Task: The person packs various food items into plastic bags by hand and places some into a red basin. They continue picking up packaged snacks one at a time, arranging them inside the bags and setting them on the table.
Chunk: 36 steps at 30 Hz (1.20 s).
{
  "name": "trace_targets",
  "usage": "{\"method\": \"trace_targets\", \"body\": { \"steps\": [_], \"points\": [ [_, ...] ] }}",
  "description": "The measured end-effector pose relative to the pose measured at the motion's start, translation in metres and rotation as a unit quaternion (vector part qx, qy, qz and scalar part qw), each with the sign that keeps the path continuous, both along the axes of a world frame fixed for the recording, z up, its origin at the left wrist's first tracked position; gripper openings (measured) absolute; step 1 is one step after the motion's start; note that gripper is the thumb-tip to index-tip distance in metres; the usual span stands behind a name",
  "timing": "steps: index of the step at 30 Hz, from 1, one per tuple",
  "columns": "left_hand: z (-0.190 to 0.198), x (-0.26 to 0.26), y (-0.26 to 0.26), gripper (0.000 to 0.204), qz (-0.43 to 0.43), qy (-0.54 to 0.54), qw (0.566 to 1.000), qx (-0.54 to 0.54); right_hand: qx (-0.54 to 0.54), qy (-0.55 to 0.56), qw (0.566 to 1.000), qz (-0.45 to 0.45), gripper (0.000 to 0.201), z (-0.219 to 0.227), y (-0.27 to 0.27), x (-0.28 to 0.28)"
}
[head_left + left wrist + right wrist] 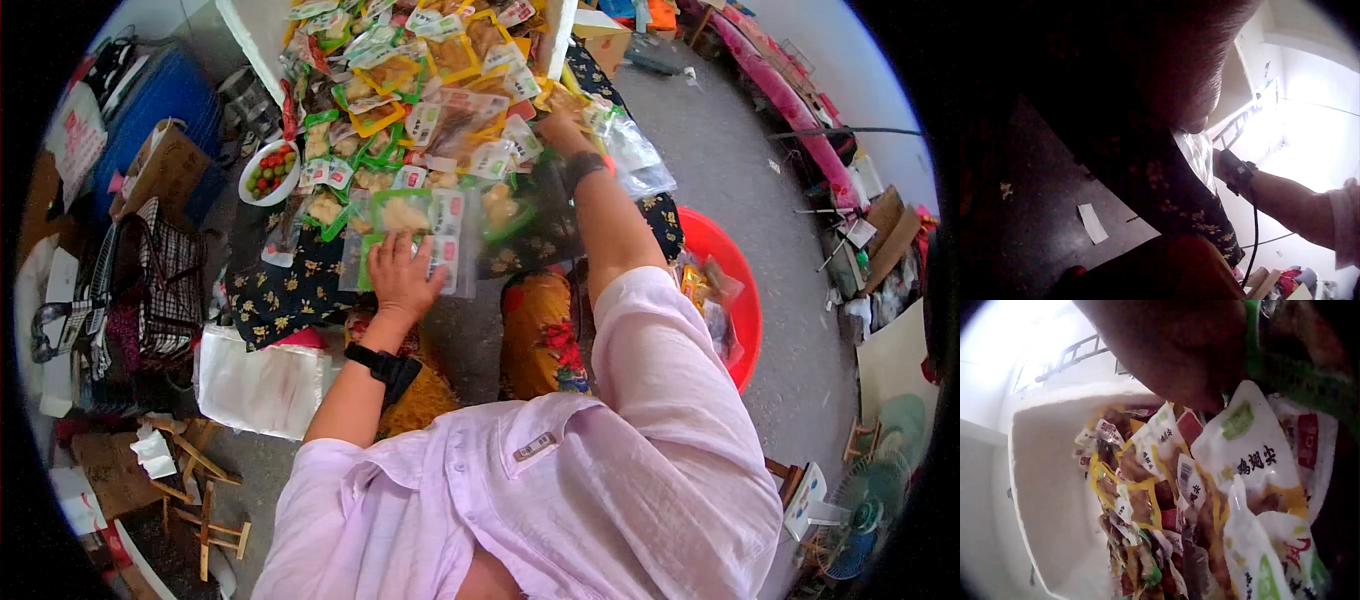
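My left hand (405, 278) rests with its fingers spread on a clear plastic bag (455, 270) that has green-edged food packets (403, 214) in it. My right hand (565, 133) reaches to the right side of a packet heap, next to a yellow-edged packet (562, 100); I cannot tell whether its fingers grip anything. Left of the right forearm, a green-edged packet (500, 207) looks blurred. In the right wrist view, the right hand (1179, 356) is dark above white-labelled packets (1244, 450). The left wrist view shows the left hand (1185, 69) mostly in shadow.
A white foam box (250, 50) holds the heap at the back of the flower-patterned cloth (275, 310). A white bowl (245, 185) of red and green fruits sits at the left. Clear bags (640, 160) lie right of the right forearm. A red basin (750, 310) stands at the right.
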<state>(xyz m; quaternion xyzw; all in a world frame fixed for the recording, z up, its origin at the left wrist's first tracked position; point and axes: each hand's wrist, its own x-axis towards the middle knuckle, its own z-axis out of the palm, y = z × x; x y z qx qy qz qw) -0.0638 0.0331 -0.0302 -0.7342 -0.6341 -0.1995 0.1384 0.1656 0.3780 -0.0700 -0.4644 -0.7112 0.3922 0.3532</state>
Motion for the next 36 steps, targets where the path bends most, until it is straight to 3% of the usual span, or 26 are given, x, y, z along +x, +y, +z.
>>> {"method": "trace_targets", "body": {
  "steps": [3,8,9,13,16,17,20,23,24,25,26,27,30,31,33,36],
  "points": [
    [-0.001,-0.001,0.0,0.042,-0.008,-0.003,1.0,0.014,-0.061,0.165,0.984,0.001,0.027,-0.009,0.015,-0.01],
    [0.002,0.0,-0.002,0.042,-0.014,-0.005,1.0,0.025,0.042,0.12,0.981,-0.15,0.015,0.051,-0.034,0.009],
    [0.003,0.0,-0.002,0.041,-0.014,-0.002,1.0,0.022,-0.001,0.251,0.953,-0.167,0.015,0.078,-0.057,0.009],
    [0.004,0.0,-0.002,0.041,-0.019,-0.005,1.0,0.024,-0.016,0.412,0.898,-0.155,0.019,0.118,-0.085,0.031],
    [0.003,0.001,-0.002,0.041,-0.014,-0.009,0.999,0.043,-0.037,0.472,0.87,-0.139,0.023,0.119,-0.08,0.044],
    [0.003,0.001,-0.002,0.041,-0.011,-0.008,0.999,0.05,-0.06,0.481,0.87,-0.092,0.024,0.117,-0.079,0.05],
    [0.005,0.001,-0.003,0.041,-0.009,-0.006,0.999,0.041,-0.067,0.484,0.861,-0.144,0.027,0.118,-0.087,0.046],
    [0.002,-0.002,-0.002,0.041,-0.011,-0.01,0.999,0.034,-0.068,0.453,0.882,-0.109,0.021,0.097,-0.076,0.047],
    [0.001,-0.003,-0.002,0.041,-0.007,-0.008,0.999,0.035,-0.018,0.287,0.946,-0.152,0.018,0.089,-0.07,0.046],
    [0.001,-0.002,-0.001,0.041,-0.003,-0.007,0.999,0.036,0.034,0.112,0.975,-0.189,0.015,0.082,-0.065,0.044],
    [0.001,-0.002,-0.001,0.041,0.0,-0.006,0.999,0.036,0.089,-0.067,0.969,-0.221,0.014,0.077,-0.059,0.04],
    [0.001,-0.002,-0.001,0.041,-0.001,-0.009,0.999,0.031,0.111,-0.055,0.968,-0.219,0.018,0.102,-0.091,0.026],
    [0.005,-0.002,-0.002,0.043,-0.004,-0.021,1.0,0.009,0.163,-0.232,0.934,-0.217,0.023,0.097,-0.078,-0.009],
    [0.008,-0.002,-0.002,0.043,-0.003,-0.025,1.0,-0.001,0.224,-0.25,0.914,-0.228,0.026,0.097,-0.082,-0.026],
    [0.008,-0.001,-0.002,0.043,-0.001,-0.025,1.0,-0.005,0.285,-0.306,0.894,-0.163,0.03,0.098,-0.089,-0.065],
    [0.007,-0.001,-0.002,0.043,0.002,-0.016,1.0,0.004,0.283,-0.299,0.911,-0.032,0.034,0.096,-0.099,-0.12]
  ]
}}
